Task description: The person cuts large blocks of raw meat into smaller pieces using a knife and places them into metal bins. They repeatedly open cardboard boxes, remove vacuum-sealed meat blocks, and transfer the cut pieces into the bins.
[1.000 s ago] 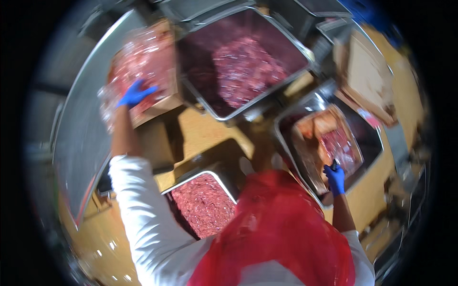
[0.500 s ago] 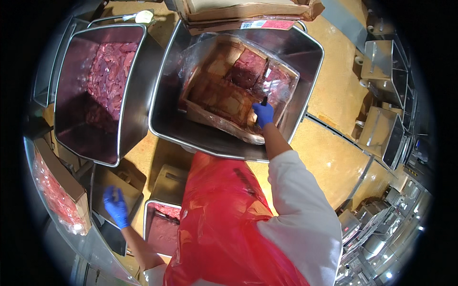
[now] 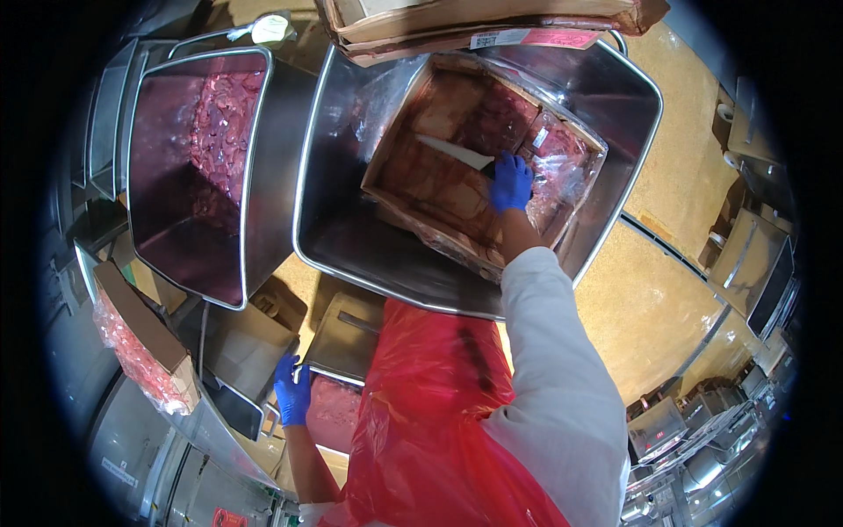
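Note:
My right hand (image 3: pixel 511 182), in a blue glove, is closed round the handle of a knife (image 3: pixel 452 151), its pale blade pointing left across the box. Under it, a blood-stained cardboard box (image 3: pixel 413 211) with clear plastic sits tilted inside a large steel tub (image 3: pixel 338 246). Dark red meat (image 3: pixel 496 119) lies at the box's far side, and plastic-covered meat (image 3: pixel 562 158) fills its right end. My gloved left hand (image 3: pixel 292 393) hangs low at the left, fingers apart, beside a smaller bin of pink meat (image 3: pixel 335 408). Whether it touches that bin's rim, I cannot tell.
A second steel tub (image 3: pixel 158 176) at the left holds cut red meat (image 3: pixel 226 132). Another cardboard box (image 3: pixel 492 31) rests over the tub's far edge. An open box of wrapped meat (image 3: pixel 145 338) stands at lower left. Wheeled steel carts (image 3: pixel 751 250) line the right.
My right hand has shifted up, and the knife blade now shows flat, pointing left. The left hand has moved right, toward the small bin. The whole view has shifted slightly.

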The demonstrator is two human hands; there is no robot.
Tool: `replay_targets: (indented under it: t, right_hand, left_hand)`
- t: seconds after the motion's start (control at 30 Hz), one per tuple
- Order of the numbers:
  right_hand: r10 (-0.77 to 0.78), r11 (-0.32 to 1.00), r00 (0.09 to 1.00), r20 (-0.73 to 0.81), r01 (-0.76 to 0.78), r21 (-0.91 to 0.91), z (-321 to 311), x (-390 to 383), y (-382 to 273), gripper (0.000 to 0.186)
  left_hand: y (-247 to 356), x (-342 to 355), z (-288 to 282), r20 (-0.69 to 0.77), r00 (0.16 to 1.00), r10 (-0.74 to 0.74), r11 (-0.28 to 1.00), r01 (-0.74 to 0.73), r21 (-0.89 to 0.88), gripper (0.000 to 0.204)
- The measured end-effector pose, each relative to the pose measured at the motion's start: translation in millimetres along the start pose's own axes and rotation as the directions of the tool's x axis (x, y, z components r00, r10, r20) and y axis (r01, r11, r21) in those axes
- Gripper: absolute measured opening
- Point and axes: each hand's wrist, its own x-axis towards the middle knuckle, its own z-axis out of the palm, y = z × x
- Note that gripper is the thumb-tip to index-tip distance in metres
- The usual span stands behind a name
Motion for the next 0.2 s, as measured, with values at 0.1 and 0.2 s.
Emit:
replay_targets:
  t: [0.1, 0.2]
  right_hand:
    - [0.005, 0.993, 0.952, 0.305, 0.031, -0.113, -8, -9, 44, 0.018]
    - [0.212, 0.977, 0.809, 0.548, -0.185, -0.103, -49, -12, 63, 0.022]
  left_hand:
    - [14, -1, -5, 0.063, 0.987, -0.150, 0.964, 0.161, -0.212, 0.033]
    - [-15, -9, 13, 0.131, 0.969, -0.208, 0.944, 0.234, -0.233, 0.035]
